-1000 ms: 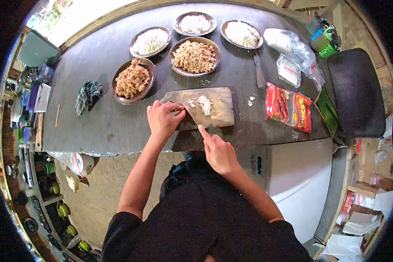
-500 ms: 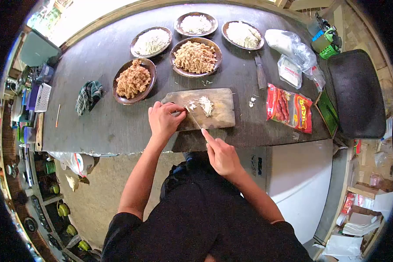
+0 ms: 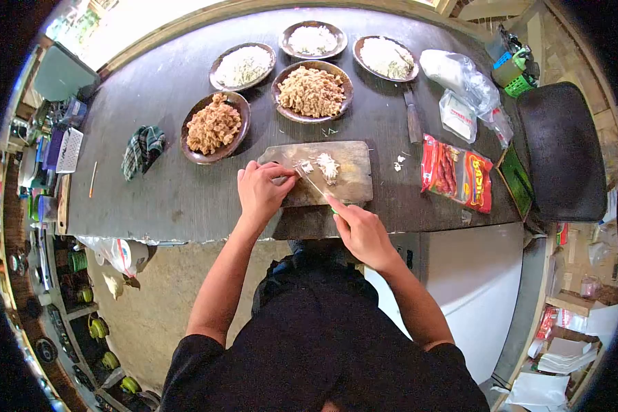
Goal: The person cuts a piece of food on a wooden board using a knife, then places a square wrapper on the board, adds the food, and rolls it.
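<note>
A wooden cutting board (image 3: 357, 180) lies at the table's near edge. My right hand (image 3: 364, 233) is closed around the handle of a knife (image 3: 314, 185), a bit of green showing at the grip. The thin blade slants up and left across the board towards my left fingertips. At the board's left side my left hand (image 3: 262, 191) has its fingers pinched together, and whatever they hold is too small to make out. A pile of white shreds (image 3: 328, 167) sits on the board, with a few smaller bits (image 3: 305, 166) near the blade tip.
Beyond the board stand plates of brown crumbly food (image 3: 213, 125), tan pieces (image 3: 312, 92) and white shreds (image 3: 243, 66). To the right lie a second knife (image 3: 413, 122), a red sausage packet (image 3: 456, 173) and plastic bags (image 3: 460, 77). A checked cloth (image 3: 143, 151) rests at left.
My right hand has shifted slightly right with the knife, and its grip angle has turned a little. My left hand keeps its pinch by the blade. The whole view has moved slightly.
</note>
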A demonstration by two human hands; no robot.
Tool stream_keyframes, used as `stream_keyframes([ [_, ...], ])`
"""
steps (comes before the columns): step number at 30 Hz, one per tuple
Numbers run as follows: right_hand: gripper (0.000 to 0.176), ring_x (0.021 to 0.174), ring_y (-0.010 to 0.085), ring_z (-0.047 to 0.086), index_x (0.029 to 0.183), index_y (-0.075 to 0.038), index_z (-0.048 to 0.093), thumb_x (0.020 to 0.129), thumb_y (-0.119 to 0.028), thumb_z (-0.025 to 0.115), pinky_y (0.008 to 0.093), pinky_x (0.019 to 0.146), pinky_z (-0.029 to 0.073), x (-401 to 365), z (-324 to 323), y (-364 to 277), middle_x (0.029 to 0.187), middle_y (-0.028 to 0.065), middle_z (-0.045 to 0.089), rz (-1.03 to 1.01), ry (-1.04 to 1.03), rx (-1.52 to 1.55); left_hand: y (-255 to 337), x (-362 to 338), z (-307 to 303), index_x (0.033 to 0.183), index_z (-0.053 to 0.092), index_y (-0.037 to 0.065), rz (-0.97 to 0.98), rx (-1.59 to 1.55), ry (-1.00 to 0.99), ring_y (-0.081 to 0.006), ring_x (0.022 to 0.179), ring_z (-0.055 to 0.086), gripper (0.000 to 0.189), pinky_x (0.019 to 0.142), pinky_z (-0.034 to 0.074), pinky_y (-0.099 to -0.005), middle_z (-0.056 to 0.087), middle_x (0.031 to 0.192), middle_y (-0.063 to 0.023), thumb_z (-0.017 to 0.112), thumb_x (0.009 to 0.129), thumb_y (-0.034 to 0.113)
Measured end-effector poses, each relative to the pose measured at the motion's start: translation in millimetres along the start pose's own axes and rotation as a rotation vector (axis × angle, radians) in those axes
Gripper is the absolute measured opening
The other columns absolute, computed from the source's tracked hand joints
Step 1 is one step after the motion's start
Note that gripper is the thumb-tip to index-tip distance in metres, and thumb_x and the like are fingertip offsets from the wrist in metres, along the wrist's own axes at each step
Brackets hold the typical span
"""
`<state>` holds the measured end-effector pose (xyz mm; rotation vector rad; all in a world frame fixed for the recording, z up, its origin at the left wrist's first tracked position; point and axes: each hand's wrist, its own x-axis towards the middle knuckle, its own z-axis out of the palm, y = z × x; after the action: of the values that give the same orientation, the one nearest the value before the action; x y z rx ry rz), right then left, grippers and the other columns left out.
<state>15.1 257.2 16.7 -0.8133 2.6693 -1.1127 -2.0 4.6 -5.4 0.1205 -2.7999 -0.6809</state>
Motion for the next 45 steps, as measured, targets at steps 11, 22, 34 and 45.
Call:
stream_keyframes([
  [11, 0.046, 0.071, 0.0395, 0.068, 0.145, -0.017, 0.057, 0.099, -0.015, 0.06, 0.0512, 0.066, 0.056, 14, -5, 7, 0.083, 0.0182, 0.066, -0.102, -0.045, -0.04, -1, 1, -2, 0.088, 0.083, 0.022, 0.011, 0.009, -0.025, -0.0205, 0.084, 0.057, 0.013, 0.08, 0.04, -0.0363, 0.077, 0.093, 0.0071, 0.081, 0.08, 0.033],
  [22, 0.049, 0.072, 0.038, 0.066, 0.149, -0.02, 0.054, 0.1, -0.017, 0.059, 0.05, 0.067, 0.056, -17, 3, -6, 0.078, 0.0157, 0.06, 0.027, 0.0, 0.011, -1, 2, -2, 0.085, 0.082, 0.023, 0.01, -0.005, -0.006, -0.0211, 0.083, 0.057, 0.012, 0.079, 0.039, -0.0368, 0.076, 0.088, 0.0064, 0.081, 0.079, 0.034],
  [34, 0.054, 0.068, 0.0417, 0.067, 0.153, -0.021, 0.048, 0.1, -0.017, 0.06, 0.0535, 0.063, 0.057, -8, 23, -19, 0.081, 0.017, 0.062, 0.075, -0.014, -0.167, 5, 2, -5, 0.084, 0.082, 0.02, 0.039, 0.026, 0.024, -0.0214, 0.081, 0.058, 0.011, 0.077, 0.042, -0.0363, 0.078, 0.092, 0.0055, 0.08, 0.079, 0.029],
  [45, 0.054, 0.066, 0.0408, 0.065, 0.152, -0.02, 0.05, 0.099, -0.015, 0.06, 0.0524, 0.062, 0.055, -24, 22, -12, 0.078, 0.0175, 0.06, 0.023, 0.053, -0.025, 1, 0, -2, 0.083, 0.082, 0.022, 0.052, 0.009, 0.042, -0.0207, 0.082, 0.057, 0.01, 0.078, 0.04, -0.037, 0.077, 0.089, 0.0066, 0.08, 0.079, 0.031],
])
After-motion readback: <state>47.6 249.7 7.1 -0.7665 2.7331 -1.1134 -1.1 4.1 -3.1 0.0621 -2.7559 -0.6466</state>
